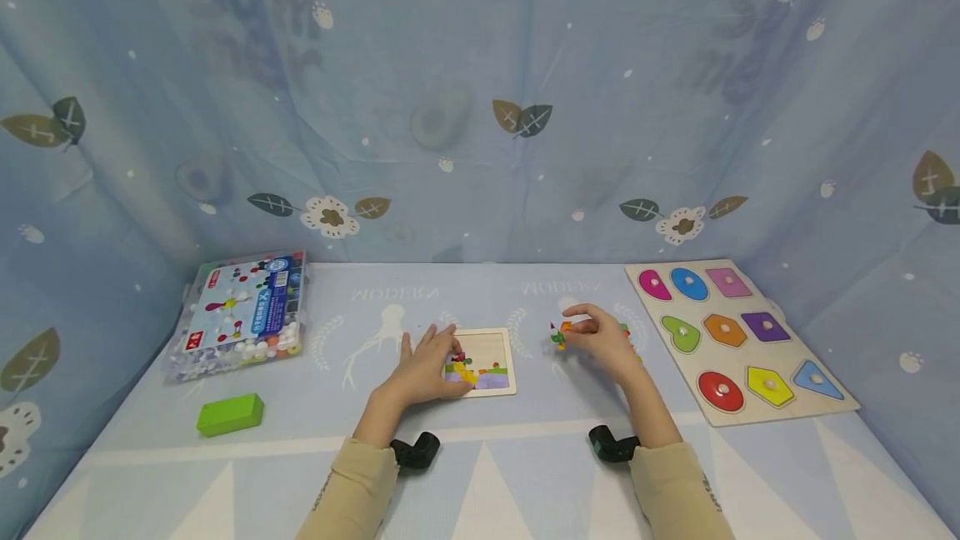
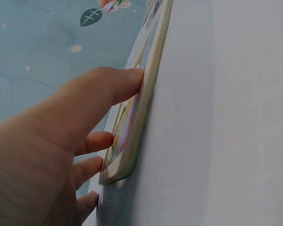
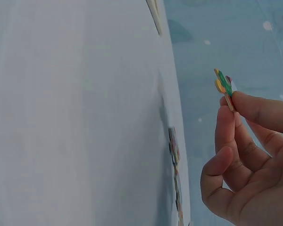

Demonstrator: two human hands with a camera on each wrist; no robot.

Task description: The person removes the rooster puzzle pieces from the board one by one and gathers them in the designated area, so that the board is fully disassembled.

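Above the middle of the worktop (image 1: pixel 525 473), our right hand (image 1: pixel 603 342) pinches one piece (image 3: pixel 224 84) between thumb and fingertips, to the right of the one tray (image 1: pixel 487 347); its long axis slants upward. Our left hand (image 1: pixel 427 367), fingers spread, rests its thumb on the tray. Under our right hand lie other pieces (image 3: pixel 174 146), too hidden to count. We count one box (image 1: pixel 240 315) by the back left corner, one block (image 1: pixel 230 415) near the left edge, one board (image 1: pixel 705 359) with nine shapes (image 1: pixel 721 391) along the right edge.
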